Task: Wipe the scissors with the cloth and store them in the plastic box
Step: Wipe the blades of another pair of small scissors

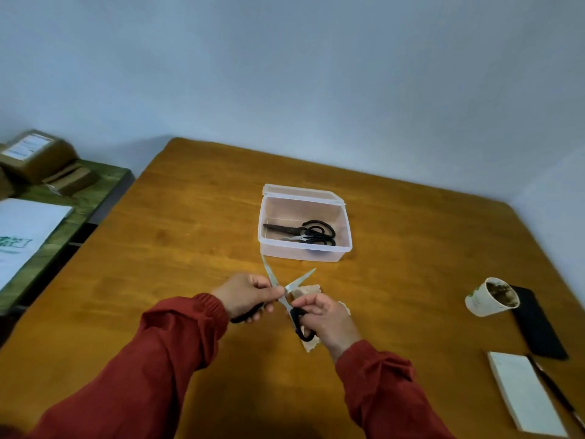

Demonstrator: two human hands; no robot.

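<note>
Left hand and right hand each grip a scissors handle, blades spread; recommend drawing cloth tipward, clear of edges, before box at 12 o'clock.

We see smooth, faintly glossy wood on the table. The box is clear plastic. The held scissors show bright metal blades and black plastic handles.

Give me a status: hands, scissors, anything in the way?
Left hand, right hand each grip a handle of the scissors, blades spread. Cloth beneath right hand. Box open, two pairs inside; path clear.
</note>
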